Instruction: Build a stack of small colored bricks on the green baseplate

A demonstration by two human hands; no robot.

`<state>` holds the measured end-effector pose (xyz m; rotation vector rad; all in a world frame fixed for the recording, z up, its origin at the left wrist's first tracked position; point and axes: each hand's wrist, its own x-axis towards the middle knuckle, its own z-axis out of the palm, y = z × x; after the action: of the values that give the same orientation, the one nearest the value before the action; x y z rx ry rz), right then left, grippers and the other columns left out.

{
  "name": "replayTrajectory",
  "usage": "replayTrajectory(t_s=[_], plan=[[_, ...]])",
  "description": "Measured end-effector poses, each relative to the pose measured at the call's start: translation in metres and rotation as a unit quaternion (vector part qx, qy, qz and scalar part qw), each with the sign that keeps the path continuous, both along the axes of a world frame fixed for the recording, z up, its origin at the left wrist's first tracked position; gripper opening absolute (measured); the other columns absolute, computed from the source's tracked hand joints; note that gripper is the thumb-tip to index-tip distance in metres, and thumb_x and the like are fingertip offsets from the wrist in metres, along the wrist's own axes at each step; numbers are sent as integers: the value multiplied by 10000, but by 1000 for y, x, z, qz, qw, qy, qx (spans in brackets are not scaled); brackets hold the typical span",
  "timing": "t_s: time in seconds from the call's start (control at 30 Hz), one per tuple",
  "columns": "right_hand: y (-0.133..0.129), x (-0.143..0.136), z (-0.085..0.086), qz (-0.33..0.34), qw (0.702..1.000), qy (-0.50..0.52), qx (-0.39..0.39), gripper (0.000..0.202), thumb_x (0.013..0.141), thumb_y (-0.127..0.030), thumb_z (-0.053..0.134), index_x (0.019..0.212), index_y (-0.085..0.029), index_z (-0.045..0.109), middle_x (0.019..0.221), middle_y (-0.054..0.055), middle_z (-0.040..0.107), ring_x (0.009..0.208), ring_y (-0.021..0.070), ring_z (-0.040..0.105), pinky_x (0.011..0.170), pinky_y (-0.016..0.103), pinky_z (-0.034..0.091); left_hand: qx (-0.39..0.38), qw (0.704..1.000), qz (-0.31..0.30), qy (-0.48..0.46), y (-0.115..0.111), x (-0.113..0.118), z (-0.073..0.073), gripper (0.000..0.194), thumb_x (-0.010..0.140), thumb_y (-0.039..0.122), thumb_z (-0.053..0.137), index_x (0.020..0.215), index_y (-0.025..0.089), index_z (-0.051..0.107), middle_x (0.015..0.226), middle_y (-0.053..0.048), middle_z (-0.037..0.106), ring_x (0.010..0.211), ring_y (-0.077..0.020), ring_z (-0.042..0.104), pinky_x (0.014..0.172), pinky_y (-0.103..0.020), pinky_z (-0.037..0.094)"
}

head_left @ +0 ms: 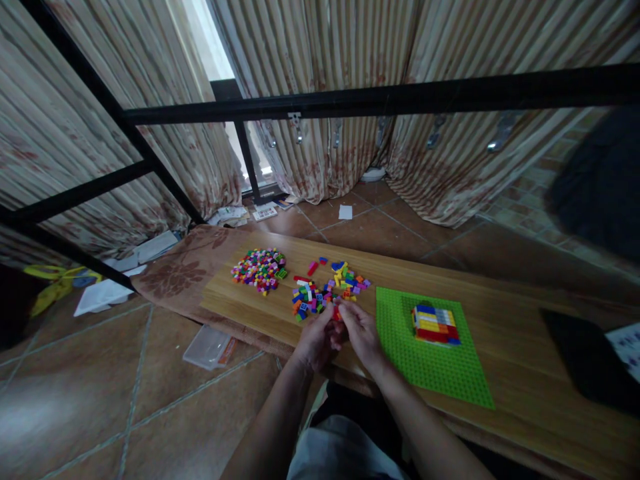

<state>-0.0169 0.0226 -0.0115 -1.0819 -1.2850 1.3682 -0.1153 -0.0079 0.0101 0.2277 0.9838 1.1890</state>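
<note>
My left hand and my right hand meet over the near edge of the wooden board, fingers closed together. Between their fingertips is a small red toy brick, partly covered by the fingers. Just beyond them lies a loose pile of mixed toy bricks. To the right of my right hand is a green studded baseplate. On it stands a block built from blue, white, yellow, orange and red bricks.
A heap of smaller colourful bricks sits on the left of the wooden board. A dark flat object lies at the right end. Clear plastic lid and papers are on the floor. A black metal rail crosses before the curtains.
</note>
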Motion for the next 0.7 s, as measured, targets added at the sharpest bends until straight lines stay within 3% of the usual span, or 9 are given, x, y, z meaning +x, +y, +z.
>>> replayTrajectory(t_s=[0.23, 0.4, 0.57, 0.7], plan=[[-3, 2, 2, 27, 1000, 1, 7, 341, 820, -503, 548, 885, -198, 688, 656, -13, 596, 496, 111, 528, 437, 220, 437, -19, 997, -79, 5, 2, -2, 3, 490, 714, 621, 615, 642, 148, 514, 471, 52, 456, 310, -29, 310, 315, -166, 218], [-5, -2, 4, -19, 997, -37, 59, 343, 831, -489, 531, 763, -190, 683, 783, 26, 624, 716, 148, 609, 577, 226, 496, -3, 995, -85, -46, 4, -2, 3, 346, 731, 475, 650, 715, 154, 524, 469, 77, 414, 316, -19, 262, 322, -151, 166], [-9, -9, -2, -54, 998, -1, -31, 436, 788, -590, 531, 805, -173, 656, 567, -24, 549, 465, 109, 539, 366, 184, 393, -11, 994, -42, -97, 6, 3, 2, 296, 752, 419, 644, 752, 143, 537, 484, 70, 434, 332, -14, 268, 334, -144, 196], [-8, -11, 0, -64, 994, 50, -79, 432, 764, -590, 563, 832, -172, 649, 510, -50, 518, 382, 86, 480, 338, 181, 367, -4, 992, -46, -120, 7, 3, -2, 288, 755, 411, 641, 771, 136, 554, 501, 56, 458, 343, -21, 289, 343, -147, 213]])
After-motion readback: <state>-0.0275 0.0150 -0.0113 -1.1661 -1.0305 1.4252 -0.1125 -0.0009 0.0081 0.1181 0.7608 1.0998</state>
